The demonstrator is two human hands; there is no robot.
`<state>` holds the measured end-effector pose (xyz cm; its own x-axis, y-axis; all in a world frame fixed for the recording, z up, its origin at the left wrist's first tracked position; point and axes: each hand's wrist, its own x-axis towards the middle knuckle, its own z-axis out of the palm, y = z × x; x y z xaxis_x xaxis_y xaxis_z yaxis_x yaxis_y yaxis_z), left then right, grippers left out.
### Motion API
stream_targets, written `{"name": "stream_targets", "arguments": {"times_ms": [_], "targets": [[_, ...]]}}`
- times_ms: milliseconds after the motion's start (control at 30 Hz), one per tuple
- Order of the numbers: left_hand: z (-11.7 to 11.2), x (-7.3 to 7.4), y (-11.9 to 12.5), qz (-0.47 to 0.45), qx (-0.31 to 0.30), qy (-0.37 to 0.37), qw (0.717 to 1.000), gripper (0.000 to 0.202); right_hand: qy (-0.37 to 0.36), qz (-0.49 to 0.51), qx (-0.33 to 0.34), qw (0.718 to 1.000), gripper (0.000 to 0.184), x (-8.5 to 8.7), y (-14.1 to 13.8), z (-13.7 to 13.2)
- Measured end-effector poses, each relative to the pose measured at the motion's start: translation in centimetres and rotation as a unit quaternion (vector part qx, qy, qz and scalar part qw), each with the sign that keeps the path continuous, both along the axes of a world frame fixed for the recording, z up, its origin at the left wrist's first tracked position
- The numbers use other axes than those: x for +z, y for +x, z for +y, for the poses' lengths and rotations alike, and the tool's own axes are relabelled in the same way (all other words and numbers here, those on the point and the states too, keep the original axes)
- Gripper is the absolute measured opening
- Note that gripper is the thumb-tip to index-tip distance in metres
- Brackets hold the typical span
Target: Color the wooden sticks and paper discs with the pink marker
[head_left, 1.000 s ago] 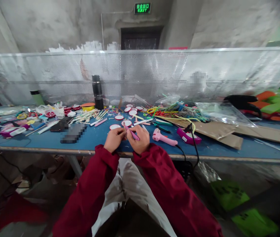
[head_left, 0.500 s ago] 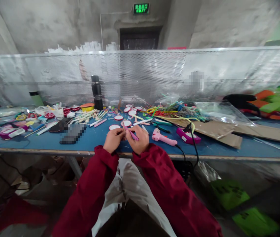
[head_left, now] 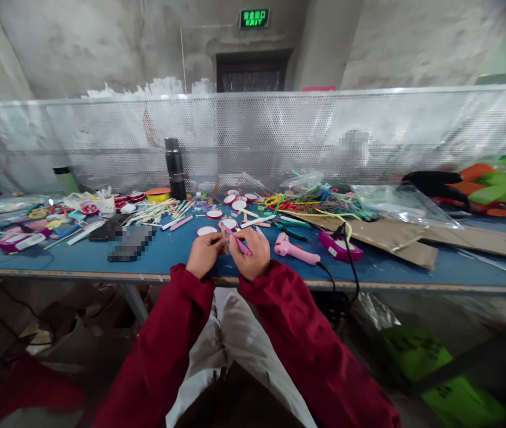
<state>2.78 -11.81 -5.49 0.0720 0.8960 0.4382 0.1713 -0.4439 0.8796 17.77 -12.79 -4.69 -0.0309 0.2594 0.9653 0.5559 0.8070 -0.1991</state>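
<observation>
My right hand (head_left: 253, 254) is closed around a slim pink-purple stick (head_left: 240, 245), which points up and left toward the other hand. It looks like a pen or rod; its exact kind is unclear. My left hand (head_left: 204, 254) pinches with its fingertips close to the stick's tip, and whatever lies between them is too small to make out. Both hands are over the front edge of the blue table (head_left: 177, 252). Just beyond them lie round white discs with red rims, one (head_left: 207, 230) by the left fingers and another (head_left: 228, 223) behind the fingertips.
Right of my hands lies a pink glue gun (head_left: 296, 249) with a cord, beside a purple box (head_left: 341, 245). A phone (head_left: 132, 242) and a black bottle (head_left: 175, 169) are on the left. Tangled coloured strands (head_left: 324, 199) and cardboard (head_left: 382, 235) lie farther right.
Both hands stay in nearly the same place and keep the same grip. The view has shifted very slightly.
</observation>
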Motion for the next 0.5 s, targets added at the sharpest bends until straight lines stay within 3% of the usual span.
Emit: {"name": "stream_targets", "arguments": {"times_ms": [500], "targets": [[-0.02,-0.11,-0.03,0.0,-0.002,0.009,1.0,0.026,0.004,-0.013,0.002,1.0,0.011,0.29,-0.12,-0.19]]}}
